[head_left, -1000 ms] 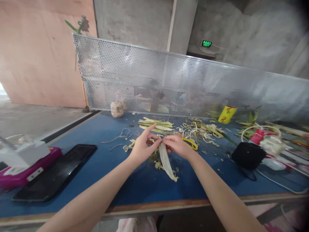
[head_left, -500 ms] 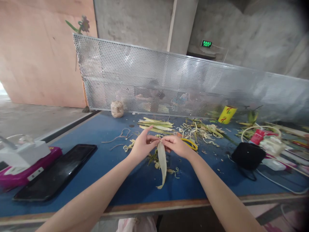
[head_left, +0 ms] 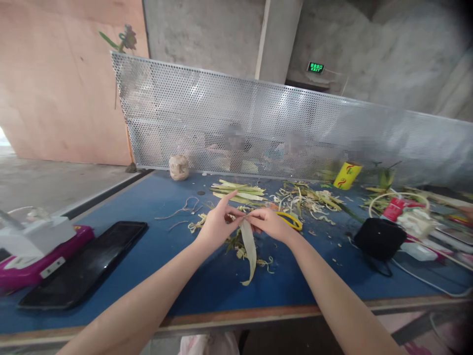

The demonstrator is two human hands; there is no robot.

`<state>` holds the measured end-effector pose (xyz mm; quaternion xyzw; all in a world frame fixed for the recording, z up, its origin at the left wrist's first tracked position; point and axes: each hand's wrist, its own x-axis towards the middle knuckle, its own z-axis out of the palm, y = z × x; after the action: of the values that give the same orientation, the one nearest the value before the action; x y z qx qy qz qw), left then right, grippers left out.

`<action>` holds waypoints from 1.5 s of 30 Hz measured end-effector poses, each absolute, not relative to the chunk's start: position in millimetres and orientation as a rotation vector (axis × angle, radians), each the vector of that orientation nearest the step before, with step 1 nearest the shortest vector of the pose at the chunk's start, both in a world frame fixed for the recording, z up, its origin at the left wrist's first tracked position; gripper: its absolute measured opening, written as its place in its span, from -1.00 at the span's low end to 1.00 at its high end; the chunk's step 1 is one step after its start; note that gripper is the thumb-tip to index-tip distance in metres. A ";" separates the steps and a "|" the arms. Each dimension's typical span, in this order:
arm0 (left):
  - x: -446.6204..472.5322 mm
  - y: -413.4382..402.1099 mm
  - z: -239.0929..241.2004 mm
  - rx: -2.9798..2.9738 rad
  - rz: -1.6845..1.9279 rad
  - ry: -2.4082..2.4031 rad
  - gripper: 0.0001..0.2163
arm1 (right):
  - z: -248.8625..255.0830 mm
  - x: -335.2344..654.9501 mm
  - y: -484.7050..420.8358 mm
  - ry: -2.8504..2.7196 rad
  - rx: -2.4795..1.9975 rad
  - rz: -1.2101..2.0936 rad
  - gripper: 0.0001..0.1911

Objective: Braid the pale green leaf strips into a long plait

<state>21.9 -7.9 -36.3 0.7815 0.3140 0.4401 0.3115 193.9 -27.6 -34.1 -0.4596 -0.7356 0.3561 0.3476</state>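
A pale, flat leaf strip (head_left: 250,249) hangs from the fingertips of both hands above the blue table (head_left: 162,281). My left hand (head_left: 218,222) pinches its top end between thumb and fingers, with the index finger raised. Close against it, my right hand (head_left: 271,223) pinches the same end. Beneath the strip lie curled leaf scraps (head_left: 240,250). The yellow handle of what looks like scissors (head_left: 293,222) shows beside my right hand; the rest is hidden. Beyond the hands, several pale green leaf strips (head_left: 240,191) lie in a flat pile.
Leaf shreds (head_left: 310,197) are heaped at the back right, near a yellow roll (head_left: 347,176). A black phone (head_left: 84,264) and a magenta-and-white power strip (head_left: 48,261) lie left. A black pouch (head_left: 379,238) sits right. A perforated metal screen (head_left: 221,118) borders the back.
The hanging leaf strip has shifted slightly, its lower tip a little higher and farther right. Both hands keep their pinch in nearly the same place.
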 end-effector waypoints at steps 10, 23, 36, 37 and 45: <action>19.5 -9.6 -37.2 2.265 1.221 0.807 -0.48 | -36.5 190.4 -27.8 -1.687 -1.102 1.195 -0.61; 21.2 -4.3 -38.8 1.999 1.154 0.800 -0.38 | -36.9 196.2 -26.4 -1.847 -1.117 1.097 -0.67; 22.3 -4.1 -39.4 1.962 1.143 0.853 -0.37 | -30.7 193.7 -33.9 -1.993 -1.205 0.898 -0.75; 22.4 -3.4 -39.6 1.964 1.138 0.860 -0.37 | -30.6 193.5 -33.8 -2.007 -1.214 0.875 -0.75; 22.7 -4.4 -39.0 1.994 1.170 0.840 -0.47 | -34.5 193.6 -28.5 -1.930 -1.242 0.884 -0.70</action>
<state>22.7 -4.4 -39.0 0.7639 0.3220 0.4484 0.3342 193.6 -28.5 -34.5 -0.4758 -0.7396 0.3387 0.3345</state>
